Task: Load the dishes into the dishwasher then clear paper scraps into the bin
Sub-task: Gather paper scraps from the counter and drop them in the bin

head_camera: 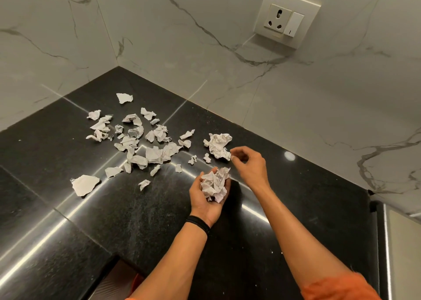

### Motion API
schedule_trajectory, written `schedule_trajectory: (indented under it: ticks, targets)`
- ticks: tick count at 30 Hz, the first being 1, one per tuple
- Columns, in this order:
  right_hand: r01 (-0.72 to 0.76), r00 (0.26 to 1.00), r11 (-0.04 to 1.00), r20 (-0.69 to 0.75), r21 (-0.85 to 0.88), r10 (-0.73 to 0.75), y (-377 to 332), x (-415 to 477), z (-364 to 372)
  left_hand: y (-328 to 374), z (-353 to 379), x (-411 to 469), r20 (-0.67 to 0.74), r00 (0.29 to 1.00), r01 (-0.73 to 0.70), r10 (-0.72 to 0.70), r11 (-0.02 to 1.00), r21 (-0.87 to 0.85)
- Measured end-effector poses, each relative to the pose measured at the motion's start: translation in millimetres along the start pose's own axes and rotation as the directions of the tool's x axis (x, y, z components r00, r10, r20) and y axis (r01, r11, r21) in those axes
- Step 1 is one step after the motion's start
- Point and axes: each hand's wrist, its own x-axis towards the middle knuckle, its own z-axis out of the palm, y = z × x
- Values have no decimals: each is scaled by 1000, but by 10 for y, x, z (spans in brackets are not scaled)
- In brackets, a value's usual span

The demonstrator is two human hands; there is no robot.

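Nearest the camera, two bare forearms reach out over a black polished countertop (91,208), the right one showing the edge of an orange sleeve (337,286) and the left one a black wristband (197,224). The left hand (208,194) is turned palm up and cupped, its fingers half curled around a bunch of crumpled paper scraps (215,183) that fills the palm. Just beyond it, the right hand (249,163) hangs palm down with its fingers bent inward; thumb and fingertips sit at the edge of a larger crumpled paper wad (218,148) lying on the counter, though whether they actually pinch it cannot be told. Farther out and to the left, many loose torn scraps (141,140) lie scattered across the dark stone, with one flat larger piece (84,185) lying apart at the near left. Behind the counter, white marble-veined wall tiles (182,37) meet in a corner, and a cream socket with a switch (283,22) sits on the right wall.
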Motion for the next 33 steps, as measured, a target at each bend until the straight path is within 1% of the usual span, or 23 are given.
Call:
schedule_trajectory:
  ticks: [2, 4, 6, 7, 9, 11, 14, 17, 19, 22, 24, 26, 28, 31, 33]
  targets:
    - [36, 995, 981, 93, -189, -19, 57, 216, 119, 68, -38, 7, -6, 1000, -3, 3, 1000, -20]
    - [82, 984, 934, 176, -346, -21, 131, 374, 251, 123, -62, 6, -12, 1000, -23, 23, 999, -32]
    - [115, 975, 910, 219, -399, -27, 193, 471, 348, 181, -88, 13, -21, 998, -56, 55, 997, -52]
    - [115, 976, 908, 217, -403, -27, 223, 491, 360, 202, -93, 6, -26, 997, -69, 68, 996, -53]
    - [98, 983, 923, 180, -373, -32, 266, 484, 350, 246, -109, 16, -38, 995, -93, 91, 994, -53]
    - [67, 992, 956, 121, -286, -33, 288, 411, 288, 276, -112, 50, -61, 992, -117, 113, 991, -60]
    - [35, 999, 998, 22, -42, -34, 239, 186, 153, 280, -89, 98, -93, 984, -159, 154, 986, -44]
    - [64, 995, 986, -79, 152, -53, 134, -112, -3, 248, 12, 82, -102, 980, -171, 170, 985, 2]
    - [94, 990, 972, -126, 214, -68, 59, -299, -59, 228, 67, 82, -101, 980, -170, 170, 985, 13]
    - [183, 975, 957, -166, 225, -148, -35, -551, -56, 185, 106, 95, -92, 986, -136, 139, 990, 45]
    - [264, 960, 939, -155, 220, -234, -77, -696, -30, 146, 115, 89, -68, 991, -111, 116, 991, 73]
    - [348, 937, 920, -100, 181, -335, -67, -808, 4, 124, 128, 53, -12, 994, -110, 112, 990, 91]
    - [399, 917, 905, -42, 147, -397, -2, -868, 43, 127, 139, 7, 46, 993, -108, 105, 992, 67]
    - [403, 911, 903, 33, 151, -412, 50, -907, 48, 169, 109, -34, 75, 993, -96, 93, 995, 36]
    - [359, 924, 917, 70, 175, -375, -5, -896, 45, 221, 64, -62, 81, 992, -97, 95, 995, 26]
